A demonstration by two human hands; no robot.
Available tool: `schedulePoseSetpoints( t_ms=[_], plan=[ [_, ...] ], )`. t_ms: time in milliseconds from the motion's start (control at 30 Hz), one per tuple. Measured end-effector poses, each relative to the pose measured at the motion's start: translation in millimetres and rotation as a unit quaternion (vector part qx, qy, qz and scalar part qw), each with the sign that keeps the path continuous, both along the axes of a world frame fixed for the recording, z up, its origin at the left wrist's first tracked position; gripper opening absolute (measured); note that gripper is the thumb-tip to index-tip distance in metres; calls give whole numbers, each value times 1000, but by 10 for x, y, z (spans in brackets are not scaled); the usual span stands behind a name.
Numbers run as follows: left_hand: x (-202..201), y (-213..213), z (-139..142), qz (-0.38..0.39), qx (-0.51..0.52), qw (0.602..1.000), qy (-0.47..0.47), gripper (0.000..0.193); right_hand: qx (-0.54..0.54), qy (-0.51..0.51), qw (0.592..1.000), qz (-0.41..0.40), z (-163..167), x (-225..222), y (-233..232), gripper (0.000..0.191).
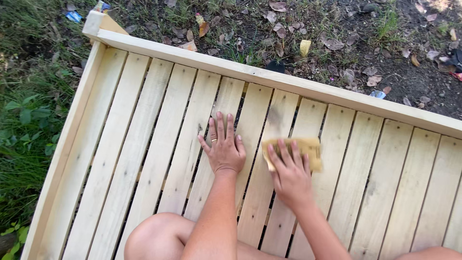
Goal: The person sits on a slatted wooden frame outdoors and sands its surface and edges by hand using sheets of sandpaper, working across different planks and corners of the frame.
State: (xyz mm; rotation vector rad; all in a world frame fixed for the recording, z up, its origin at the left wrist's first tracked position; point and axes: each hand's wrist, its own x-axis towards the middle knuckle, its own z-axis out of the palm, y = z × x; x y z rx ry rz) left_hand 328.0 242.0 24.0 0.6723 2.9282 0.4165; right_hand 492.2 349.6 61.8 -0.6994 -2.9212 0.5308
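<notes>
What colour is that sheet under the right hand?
Yellowish tan, seen in the head view: the sheet lies pressed under the right hand on pale wooden slats.

Two hands [224, 149], one sandpaper sheet [308, 147], roughly fourteen slats [144, 144].
</notes>
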Motion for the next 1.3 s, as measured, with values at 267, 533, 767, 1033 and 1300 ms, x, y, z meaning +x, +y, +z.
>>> schedulePoseSetpoints(
  t_ms=[267, 533, 767, 1033, 1300],
  plan=[
    [46, -31, 67, 3, 5, 1000, -10, 73, 38, 6, 999, -5, -120, -105, 117, 61],
    [81, -46, 45, -1, 5, 1000, 0, 70, 4, 14, 1000, 10, -40, -311, 419, 57],
    [317, 63, 85, -48, 22, 996, 66, 65, 32, -62, 993, -94, 67, 1386, 84, 63],
    [1090, 893, 28, -189, 20, 981, -29, 66, 36, 7, 983, -179, -43, 253, 1162, 55],
    [1128, 854, 47, -182, 11, 983, -17, 71, 12, -93, 983, -155, 140, 1586, -196, 66]
  ],
)
